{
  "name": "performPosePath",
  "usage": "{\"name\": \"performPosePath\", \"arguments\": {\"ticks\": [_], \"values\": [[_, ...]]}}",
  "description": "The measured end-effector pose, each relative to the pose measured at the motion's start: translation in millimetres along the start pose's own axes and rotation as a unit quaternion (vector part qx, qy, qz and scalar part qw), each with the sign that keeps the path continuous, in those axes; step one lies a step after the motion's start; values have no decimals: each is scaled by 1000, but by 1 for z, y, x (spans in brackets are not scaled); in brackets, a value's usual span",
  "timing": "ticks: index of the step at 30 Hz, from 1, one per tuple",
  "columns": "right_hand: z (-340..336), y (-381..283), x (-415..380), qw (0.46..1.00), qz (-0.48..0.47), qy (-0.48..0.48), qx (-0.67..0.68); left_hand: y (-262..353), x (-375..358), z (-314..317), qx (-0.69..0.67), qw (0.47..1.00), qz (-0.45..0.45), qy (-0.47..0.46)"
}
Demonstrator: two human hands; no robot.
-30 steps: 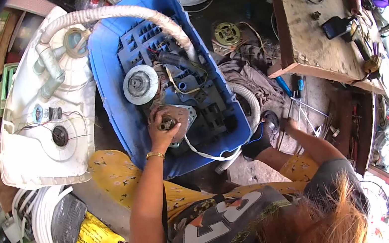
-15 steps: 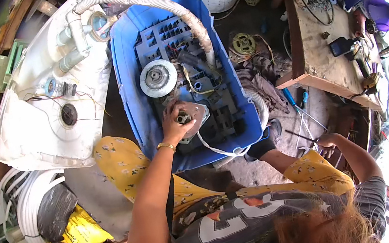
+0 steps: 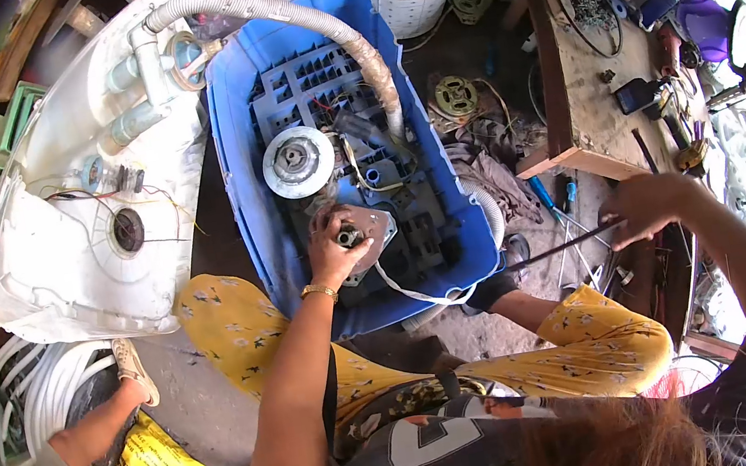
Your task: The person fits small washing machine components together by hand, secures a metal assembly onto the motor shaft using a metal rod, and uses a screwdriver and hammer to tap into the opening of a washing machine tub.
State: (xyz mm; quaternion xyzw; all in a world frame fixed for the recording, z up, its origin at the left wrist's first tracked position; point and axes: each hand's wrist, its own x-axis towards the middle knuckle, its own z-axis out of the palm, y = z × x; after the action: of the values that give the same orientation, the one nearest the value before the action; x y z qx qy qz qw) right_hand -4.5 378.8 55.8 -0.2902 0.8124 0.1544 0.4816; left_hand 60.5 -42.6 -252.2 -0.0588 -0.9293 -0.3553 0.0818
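Our left hand [image 3: 332,256] has its fingers curled around the hub [image 3: 349,236] on the plate [image 3: 375,223], in the tub's [image 3: 248,184] near end; our right hand [image 3: 650,203] grips a rod [image 3: 572,242], right of the tub. We do best bracing the plate firmly, rod clear of our leg [image 3: 529,308].

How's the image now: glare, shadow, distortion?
Head view: daylight glare washes out the right edge, beyond the right hand; head view: dark shadow inside the blue tub, though the left hand reads clearly; head view: wide-angle bending, black corners.
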Motion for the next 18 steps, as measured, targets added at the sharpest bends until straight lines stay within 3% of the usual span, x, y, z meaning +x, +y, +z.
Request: {"name": "performPosePath", "arguments": {"ticks": [1,4,5,8,11,14,15,17,18], "values": [[-9,0,-2,998,-42,37,31,2,0,-1,1,1000,-5,2],[-34,-34,0,983,85,56,-156,5,2,-4,6,1000,6,11],[-38,-39,1,986,77,67,-134,6,1,-4,10,1000,2,12],[-65,-62,-5,993,10,56,-100,2,1,-3,14,1000,2,12],[-74,-55,1,952,-211,153,161,2,1,-2,7,1000,9,7],[-64,-40,30,917,-185,312,167,8,-1,-6,-4,1000,2,13],[-66,-42,34,909,-55,283,300,9,0,-6,-3,1000,1,20],[-49,-25,58,877,18,462,130,9,1,-6,1,1000,-2,29],[-38,-16,72,851,25,504,148,8,1,-5,3,1000,-2,30]]}}
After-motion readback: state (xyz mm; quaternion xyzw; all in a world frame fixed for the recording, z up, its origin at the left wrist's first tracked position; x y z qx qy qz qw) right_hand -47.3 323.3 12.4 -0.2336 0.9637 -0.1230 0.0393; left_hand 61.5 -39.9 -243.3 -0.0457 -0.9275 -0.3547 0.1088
